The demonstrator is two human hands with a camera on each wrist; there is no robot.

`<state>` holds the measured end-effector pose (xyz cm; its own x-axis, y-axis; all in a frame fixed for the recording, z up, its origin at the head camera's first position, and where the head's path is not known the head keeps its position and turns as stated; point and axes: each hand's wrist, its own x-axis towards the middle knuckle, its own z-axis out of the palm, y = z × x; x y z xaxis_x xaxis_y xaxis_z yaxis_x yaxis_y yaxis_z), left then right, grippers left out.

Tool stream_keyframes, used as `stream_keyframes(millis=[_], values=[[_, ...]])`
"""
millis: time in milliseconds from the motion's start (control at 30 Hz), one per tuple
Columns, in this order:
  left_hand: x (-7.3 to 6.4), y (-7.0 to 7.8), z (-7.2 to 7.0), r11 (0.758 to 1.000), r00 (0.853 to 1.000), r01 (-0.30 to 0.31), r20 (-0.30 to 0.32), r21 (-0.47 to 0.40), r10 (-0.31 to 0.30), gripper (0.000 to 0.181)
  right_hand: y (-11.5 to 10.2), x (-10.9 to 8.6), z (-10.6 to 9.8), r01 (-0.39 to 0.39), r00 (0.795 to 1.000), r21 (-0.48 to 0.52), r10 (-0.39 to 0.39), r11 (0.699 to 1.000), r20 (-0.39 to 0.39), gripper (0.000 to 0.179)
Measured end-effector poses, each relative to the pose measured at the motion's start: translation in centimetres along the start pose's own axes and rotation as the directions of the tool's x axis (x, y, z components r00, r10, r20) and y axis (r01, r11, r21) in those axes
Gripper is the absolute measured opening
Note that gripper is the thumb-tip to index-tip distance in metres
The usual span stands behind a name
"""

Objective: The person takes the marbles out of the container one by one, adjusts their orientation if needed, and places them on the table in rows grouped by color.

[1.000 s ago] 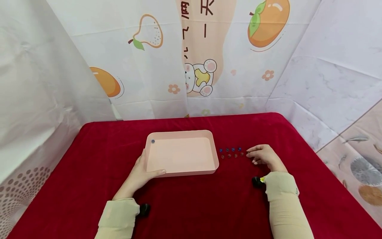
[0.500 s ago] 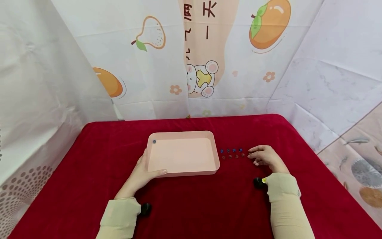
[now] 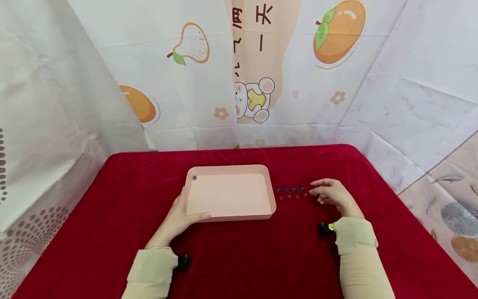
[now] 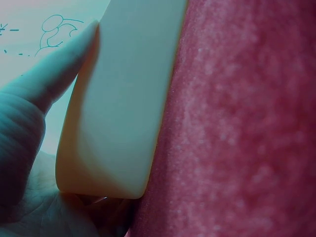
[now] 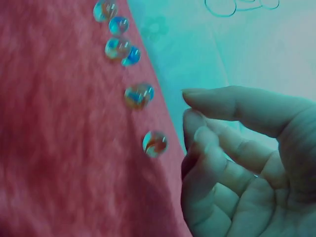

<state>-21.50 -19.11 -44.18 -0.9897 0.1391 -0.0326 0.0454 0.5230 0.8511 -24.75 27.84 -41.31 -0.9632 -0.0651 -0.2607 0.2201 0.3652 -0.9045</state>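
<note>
My left hand holds the near left corner of a shallow pale pink tray. Its thumb lies along the front wall and the other fingers go round the left side. One blue marble sits in the tray's far left corner. Right of the tray, marbles lie in two short rows, blue ones behind and brownish ones in front. My right hand hovers just past the right end of these rows, fingers loosely bent, with nothing seen between the fingertips. In the right wrist view the closest glass marble shows an orange-red swirl.
A dark red cloth covers the table. Behind it hangs a white curtain printed with fruit and a cartoon animal, and more sheets close off the left and right sides.
My right hand lifts slightly and its thumb and index finger part a little at the end of the rows. The left hand stays on the tray; the head view shifts slightly.
</note>
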Motion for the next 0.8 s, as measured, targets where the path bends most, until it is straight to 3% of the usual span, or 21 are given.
stream_keyframes(millis=[67, 300, 567, 800], values=[[0.1, -0.1, 0.1, 1.000, 1.000, -0.014, -0.001, -0.005, 0.014, 0.123, -0.3, -0.1, 0.3, 0.018, 1.000, 0.011, -0.018, 1.000, -0.010, 0.049], [-0.3, 0.3, -0.1, 0.998, 0.998, 0.053, 0.028, 0.022, -0.053, 0.126, -1.5, -0.4, 1.4, 0.089, 0.996, 0.077, -0.086, 0.993, -0.034, 0.050], [-0.2, 0.2, -0.1, 0.999, 0.999, 0.045, 0.022, 0.016, -0.046, 0.124, -3.2, -0.6, 2.8, 0.140, 0.989, 0.159, -0.129, 0.977, -0.076, 0.024], [-0.2, 0.3, 0.0, 1.000, 1.000, 0.021, 0.010, 0.002, -0.021, 0.124, -4.1, -0.6, 3.9, 0.190, 0.981, 0.159, -0.181, 0.969, -0.073, 0.020]])
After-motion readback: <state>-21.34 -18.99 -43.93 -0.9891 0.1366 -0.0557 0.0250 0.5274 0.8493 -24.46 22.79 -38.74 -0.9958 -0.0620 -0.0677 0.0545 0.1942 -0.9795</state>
